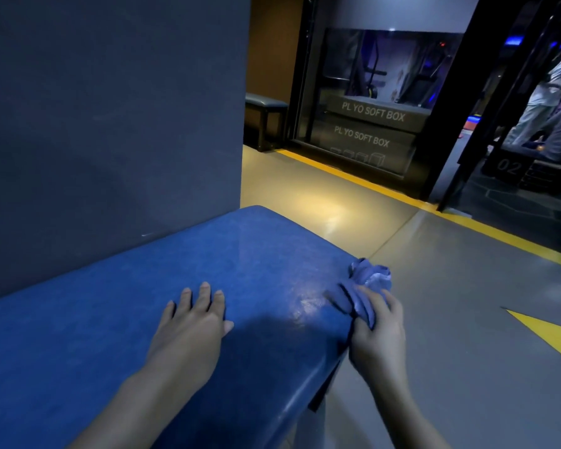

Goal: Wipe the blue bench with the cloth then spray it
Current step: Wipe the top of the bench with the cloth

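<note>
Wiping step in hand. Right hand (378,332) grips the bunched cloth (365,288), pressed on the blue bench (256,254) at its near edge. Left hand (191,322) rests flat, fingers straight, just beside. No spray bottle in view; next: sweep the cloth toward the left hand.

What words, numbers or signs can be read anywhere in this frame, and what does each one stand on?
"PL YO SOFT BOX": on the upper dark grey padded box behind the glass.
"PL YO SOFT BOX": on the lower dark grey padded box under it; the small box outlines beneath carry no letters.
"02": on the dark block at far right.
No text shows on the blue padded bench or the crumpled blue cloth.
</note>
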A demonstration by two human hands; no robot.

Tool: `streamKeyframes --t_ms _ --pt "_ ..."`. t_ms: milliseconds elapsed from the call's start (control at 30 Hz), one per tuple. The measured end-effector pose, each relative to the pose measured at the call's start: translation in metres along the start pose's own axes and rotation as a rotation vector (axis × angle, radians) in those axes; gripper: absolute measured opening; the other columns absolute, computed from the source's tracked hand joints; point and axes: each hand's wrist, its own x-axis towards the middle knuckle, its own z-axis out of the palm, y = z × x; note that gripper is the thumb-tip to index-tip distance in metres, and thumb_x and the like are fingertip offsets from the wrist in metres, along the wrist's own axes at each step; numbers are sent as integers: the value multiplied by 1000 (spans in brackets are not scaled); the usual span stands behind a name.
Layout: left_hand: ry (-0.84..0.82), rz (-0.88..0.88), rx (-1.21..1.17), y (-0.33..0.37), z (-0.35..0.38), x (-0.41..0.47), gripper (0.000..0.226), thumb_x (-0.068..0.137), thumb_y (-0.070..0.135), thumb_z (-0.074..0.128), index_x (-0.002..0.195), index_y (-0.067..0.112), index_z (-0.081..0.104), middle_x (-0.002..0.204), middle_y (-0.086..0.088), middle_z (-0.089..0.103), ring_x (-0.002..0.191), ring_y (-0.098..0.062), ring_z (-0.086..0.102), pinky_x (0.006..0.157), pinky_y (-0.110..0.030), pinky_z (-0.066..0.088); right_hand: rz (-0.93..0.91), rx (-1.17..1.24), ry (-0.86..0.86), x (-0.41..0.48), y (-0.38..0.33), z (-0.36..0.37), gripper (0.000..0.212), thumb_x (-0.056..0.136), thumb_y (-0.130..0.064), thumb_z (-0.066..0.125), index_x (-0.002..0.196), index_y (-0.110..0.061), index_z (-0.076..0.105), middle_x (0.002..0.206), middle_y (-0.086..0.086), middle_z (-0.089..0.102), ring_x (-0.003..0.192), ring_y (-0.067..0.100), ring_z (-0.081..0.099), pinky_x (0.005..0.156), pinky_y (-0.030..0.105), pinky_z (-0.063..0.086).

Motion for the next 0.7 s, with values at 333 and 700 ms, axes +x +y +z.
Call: streamKeyframes --t_ms 333,700 --pt "-9 4 -5 0 -4 0 55 103 33 18 152 16 1 161 -6 -8 148 -31 -3 119 -40 10 288 296 111 43 12 -12 16 87 -5 45 84 11 43 66 10 35 51 17 30 46 23 26" --pt "4 14 49 3 -8 0 53 102 32 19 150 14 6 161 -5 -2 146 -29 9 118 -38 15 162 169 -13 -36 -6 -4 24 88 -8 52 88 -28 65 114 2 50 92 -12 54 66 -1 33"
